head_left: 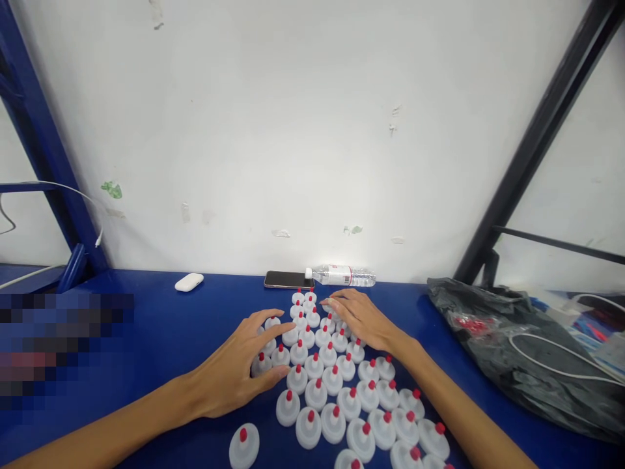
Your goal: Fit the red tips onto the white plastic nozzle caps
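Note:
Many translucent white round lids with red-tipped nozzles stand upright, packed closely together on the blue tabletop. My left hand curves around the group's left edge, fingers and thumb spread apart, partly hiding several lids there. Along the far right edge lies my right hand, its fingers stretched out over and beside several lids, which it partly covers. Neither hand lifts a lid. One lid sits apart from the others at the near left.
Against the wall lie a phone and a clear water bottle on its side. A white earbud case is farther left. A dark plastic bag with a white cable covers the right side. Metal frame posts flank the table.

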The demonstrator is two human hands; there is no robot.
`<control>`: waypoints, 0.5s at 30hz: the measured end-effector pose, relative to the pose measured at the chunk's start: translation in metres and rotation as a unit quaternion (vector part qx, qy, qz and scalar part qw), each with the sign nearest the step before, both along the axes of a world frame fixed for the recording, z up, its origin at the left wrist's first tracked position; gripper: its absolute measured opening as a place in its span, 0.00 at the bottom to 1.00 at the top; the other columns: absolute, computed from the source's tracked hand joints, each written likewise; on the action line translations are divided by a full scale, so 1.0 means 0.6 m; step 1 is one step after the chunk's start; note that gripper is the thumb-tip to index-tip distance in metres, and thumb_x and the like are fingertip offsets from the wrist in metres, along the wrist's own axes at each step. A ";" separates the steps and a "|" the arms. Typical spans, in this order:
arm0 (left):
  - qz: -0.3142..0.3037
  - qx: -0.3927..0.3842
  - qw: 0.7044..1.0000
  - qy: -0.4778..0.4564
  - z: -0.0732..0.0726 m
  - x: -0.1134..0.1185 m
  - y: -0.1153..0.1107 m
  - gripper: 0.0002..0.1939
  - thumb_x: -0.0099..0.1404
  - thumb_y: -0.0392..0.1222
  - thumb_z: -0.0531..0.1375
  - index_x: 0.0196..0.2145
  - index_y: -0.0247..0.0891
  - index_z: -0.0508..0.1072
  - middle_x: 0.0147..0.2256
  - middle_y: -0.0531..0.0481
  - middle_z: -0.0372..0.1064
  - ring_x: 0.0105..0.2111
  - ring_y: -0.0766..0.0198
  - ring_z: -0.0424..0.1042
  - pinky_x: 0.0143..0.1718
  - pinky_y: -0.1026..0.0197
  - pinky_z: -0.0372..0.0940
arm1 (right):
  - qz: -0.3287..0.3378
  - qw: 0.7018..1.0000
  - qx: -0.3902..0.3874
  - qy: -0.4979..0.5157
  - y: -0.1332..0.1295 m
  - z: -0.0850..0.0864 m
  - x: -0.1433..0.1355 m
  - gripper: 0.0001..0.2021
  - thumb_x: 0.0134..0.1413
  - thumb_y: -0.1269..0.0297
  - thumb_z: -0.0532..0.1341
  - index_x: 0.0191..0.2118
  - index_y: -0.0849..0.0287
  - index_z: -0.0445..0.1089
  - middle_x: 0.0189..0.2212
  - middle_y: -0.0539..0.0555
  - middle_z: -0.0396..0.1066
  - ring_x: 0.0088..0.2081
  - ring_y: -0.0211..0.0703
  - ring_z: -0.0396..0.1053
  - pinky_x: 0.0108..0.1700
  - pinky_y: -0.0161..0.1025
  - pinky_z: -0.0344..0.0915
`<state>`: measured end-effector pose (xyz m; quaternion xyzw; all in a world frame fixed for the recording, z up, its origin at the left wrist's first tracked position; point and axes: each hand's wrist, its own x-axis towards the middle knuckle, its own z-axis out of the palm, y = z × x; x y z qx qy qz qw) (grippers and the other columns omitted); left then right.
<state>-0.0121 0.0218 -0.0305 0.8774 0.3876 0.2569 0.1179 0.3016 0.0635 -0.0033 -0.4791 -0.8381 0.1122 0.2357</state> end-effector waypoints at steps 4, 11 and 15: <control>0.001 0.017 1.000 -0.003 -0.002 0.001 0.007 0.24 0.74 0.49 0.58 0.66 0.53 0.66 0.66 0.43 0.59 0.62 0.45 0.66 0.61 0.41 0.68 | -0.004 1.000 0.012 0.011 0.002 0.002 0.003 0.27 0.78 0.51 0.40 0.60 0.51 0.73 0.58 0.55 0.75 0.63 0.54 0.66 0.66 0.55 0.57; 0.010 0.019 1.000 -0.012 -0.006 0.001 0.019 0.21 0.76 0.44 0.53 0.64 0.50 0.68 0.61 0.43 0.64 0.55 0.51 0.72 0.57 0.46 0.71 | -0.014 1.000 0.011 -0.001 0.008 -0.005 0.011 0.23 0.75 0.48 0.48 0.58 0.51 0.75 0.58 0.57 0.73 0.61 0.56 0.67 0.63 0.55 0.62; 0.004 0.027 0.999 -0.024 0.011 -0.013 0.011 0.22 0.79 0.50 0.49 0.66 0.50 0.65 0.66 0.42 0.58 0.63 0.46 0.64 0.62 0.39 0.64 | -0.015 1.000 0.008 -0.007 0.010 -0.009 0.014 0.23 0.75 0.48 0.49 0.58 0.52 0.75 0.59 0.58 0.72 0.62 0.56 0.67 0.64 0.54 0.62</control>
